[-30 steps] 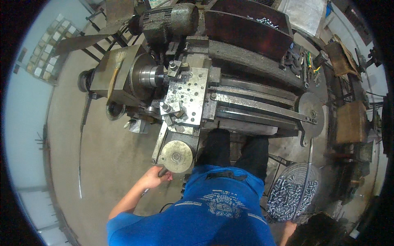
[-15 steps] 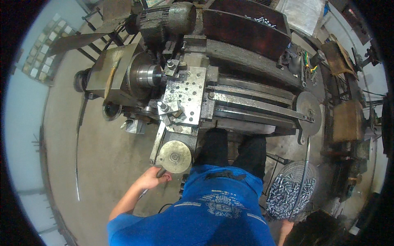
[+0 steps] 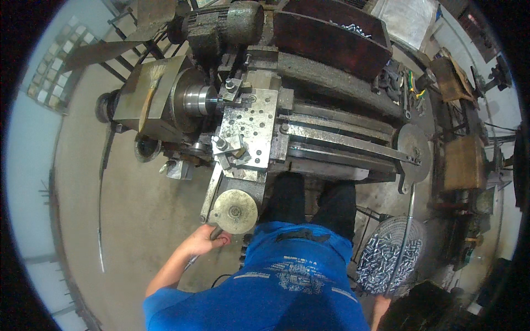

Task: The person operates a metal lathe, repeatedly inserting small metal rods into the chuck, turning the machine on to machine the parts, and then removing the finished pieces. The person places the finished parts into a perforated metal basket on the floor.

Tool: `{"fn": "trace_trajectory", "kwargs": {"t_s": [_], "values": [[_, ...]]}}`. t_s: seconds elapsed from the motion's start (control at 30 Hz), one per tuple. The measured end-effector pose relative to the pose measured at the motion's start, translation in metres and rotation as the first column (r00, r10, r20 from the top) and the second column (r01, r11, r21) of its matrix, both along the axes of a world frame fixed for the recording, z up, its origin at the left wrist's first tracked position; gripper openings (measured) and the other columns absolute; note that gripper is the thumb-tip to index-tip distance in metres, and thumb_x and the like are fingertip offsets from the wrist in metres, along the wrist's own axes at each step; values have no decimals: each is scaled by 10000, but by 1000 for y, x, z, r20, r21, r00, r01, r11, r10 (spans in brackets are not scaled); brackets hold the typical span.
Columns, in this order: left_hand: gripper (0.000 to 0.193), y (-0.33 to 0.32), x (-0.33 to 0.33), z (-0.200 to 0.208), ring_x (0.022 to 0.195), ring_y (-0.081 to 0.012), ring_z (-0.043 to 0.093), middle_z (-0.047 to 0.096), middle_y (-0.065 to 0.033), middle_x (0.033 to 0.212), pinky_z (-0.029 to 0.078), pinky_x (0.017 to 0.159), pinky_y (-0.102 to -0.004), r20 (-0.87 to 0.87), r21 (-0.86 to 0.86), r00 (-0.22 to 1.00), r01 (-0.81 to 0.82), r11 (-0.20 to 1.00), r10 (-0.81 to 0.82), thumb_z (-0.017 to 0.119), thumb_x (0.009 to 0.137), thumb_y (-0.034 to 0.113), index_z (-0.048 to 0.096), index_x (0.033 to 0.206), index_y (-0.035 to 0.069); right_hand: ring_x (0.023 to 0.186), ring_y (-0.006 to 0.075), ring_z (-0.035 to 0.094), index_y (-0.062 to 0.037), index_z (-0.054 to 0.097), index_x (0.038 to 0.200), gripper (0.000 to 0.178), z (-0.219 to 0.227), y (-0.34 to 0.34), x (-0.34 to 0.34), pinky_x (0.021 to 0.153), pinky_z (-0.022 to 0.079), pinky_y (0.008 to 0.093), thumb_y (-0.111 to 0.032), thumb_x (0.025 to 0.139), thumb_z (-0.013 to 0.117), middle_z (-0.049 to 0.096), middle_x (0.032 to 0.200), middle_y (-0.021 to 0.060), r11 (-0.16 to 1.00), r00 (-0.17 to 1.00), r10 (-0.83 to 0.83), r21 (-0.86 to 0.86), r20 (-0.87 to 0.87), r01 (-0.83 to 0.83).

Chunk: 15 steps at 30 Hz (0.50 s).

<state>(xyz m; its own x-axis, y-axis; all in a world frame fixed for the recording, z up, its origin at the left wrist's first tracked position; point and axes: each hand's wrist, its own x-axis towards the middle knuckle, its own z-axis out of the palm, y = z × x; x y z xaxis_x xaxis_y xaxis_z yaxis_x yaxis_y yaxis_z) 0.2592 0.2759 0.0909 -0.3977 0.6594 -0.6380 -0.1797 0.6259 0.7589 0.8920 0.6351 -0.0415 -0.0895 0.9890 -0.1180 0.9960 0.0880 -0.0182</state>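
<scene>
So, both hands were at the lathe [image 3: 248, 124].
Left hand [image 3: 203, 241] was curled round the dark handle [image 3: 216, 233] beside the round disc [image 3: 234, 203]; right hand [image 3: 381, 304] sat at the lower end of the long lever [image 3: 406, 237], grip unclear. Steady, even pressure on each seemed best.

Pale blue wall [image 3: 28, 187], grey-brown floor [image 3: 138, 215]

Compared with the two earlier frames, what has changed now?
Only the framing: the scene sits slightly farther left. Nothing was grasped or released. The left hand still holds the dark handle by the handwheel; the right hand stays by the long lever.
</scene>
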Motion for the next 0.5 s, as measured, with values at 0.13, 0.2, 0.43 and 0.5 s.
{"fn": "trace_trajectory", "kwargs": {"t_s": [0.13, 0.2, 0.43, 0.5], "values": [[209, 2, -3, 2, 865, -159, 615, 660, -92, 896, 479, 789, -294, -28, -2, 998, 50, 999, -50, 585, 782, 38, 605, 984, -9, 715, 380, 583, -11, 620, 743, 283, 5, -11, -31, 618, 440, 465, -290, 733, 571, 569, 709, 233, 988, 990, -130, 78, -54, 134], [202, 2, -3, 0, 861, -160, 614, 658, -89, 889, 480, 787, -298, -19, 32, 999, 26, 999, -26, 583, 775, 34, 604, 972, -8, 739, 377, 588, 2, 623, 789, 299, 37, -18, -71, 616, 438, 466, -288, 740, 568, 591, 777, 252, 976, 976, -213, 33, -51, 215], [199, 3, -2, 3, 842, -168, 617, 656, -88, 871, 479, 775, -304, -63, 45, 996, 66, 997, -63, 578, 764, 38, 599, 956, -7, 884, 310, 586, 35, 563, 1074, 414, 96, -25, -134, 766, 451, 381, -207, 737, 565, 602, 964, 234, 939, 962, -271, -206, 43, 274], [197, 6, -5, 8, 840, -170, 620, 658, -89, 865, 479, 774, -304, -67, 35, 994, 83, 996, -81, 578, 766, 42, 600, 956, -6, 897, 301, 582, 32, 562, 1079, 408, 102, -31, -143, 789, 446, 368, -188, 735, 563, 608, 975, 216, 921, 950, -313, -242, 11, 306]]}}
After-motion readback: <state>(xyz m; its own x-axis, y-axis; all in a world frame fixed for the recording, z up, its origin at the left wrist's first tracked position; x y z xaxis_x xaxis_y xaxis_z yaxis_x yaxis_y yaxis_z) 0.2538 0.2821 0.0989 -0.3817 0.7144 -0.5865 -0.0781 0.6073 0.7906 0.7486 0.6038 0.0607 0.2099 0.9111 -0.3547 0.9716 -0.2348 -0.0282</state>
